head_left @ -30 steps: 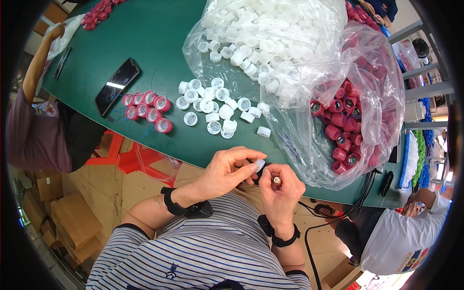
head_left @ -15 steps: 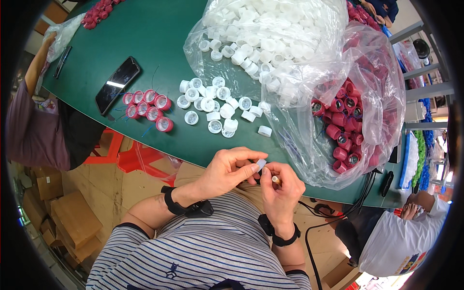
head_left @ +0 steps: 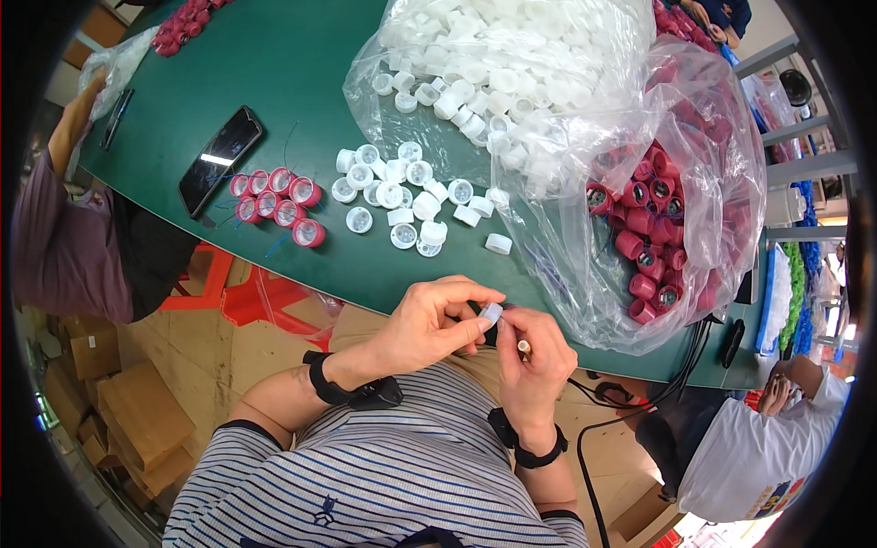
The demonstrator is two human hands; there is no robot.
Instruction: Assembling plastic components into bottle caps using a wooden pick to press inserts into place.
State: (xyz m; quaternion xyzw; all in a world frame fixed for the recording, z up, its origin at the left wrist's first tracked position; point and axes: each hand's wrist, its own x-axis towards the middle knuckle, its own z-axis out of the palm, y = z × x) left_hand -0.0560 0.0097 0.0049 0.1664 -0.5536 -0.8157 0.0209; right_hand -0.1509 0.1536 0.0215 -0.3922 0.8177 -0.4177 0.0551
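In front of my body, just off the table's near edge, my left hand (head_left: pixel 437 320) pinches a small white plastic cap (head_left: pixel 491 313) between thumb and fingers. My right hand (head_left: pixel 537 354) is closed, its fingertips touching the cap's right side. Out of the right fist pokes the end of a thin tan-and-white stick (head_left: pixel 523 347); the rest is hidden in the palm. Beyond my hands lies a loose group of white caps (head_left: pixel 426 208). Left of them stand several red-pink caps (head_left: pixel 289 214) with clear faces and thin blue wires.
A clear bag of white caps (head_left: pixel 512 64) and another of red-pink parts (head_left: pixel 653 237) cover the right of the green table (head_left: pixel 301 82). A phone (head_left: pixel 221 163) and a pen (head_left: pixel 117 119) lie left. Co-workers sit at both sides; a black cable (head_left: pixel 585 457) hangs at my right.
The white cap has turned a little between my fingers and shows more of its side. My right fingers have shifted slightly around the stick. The table things look unchanged.
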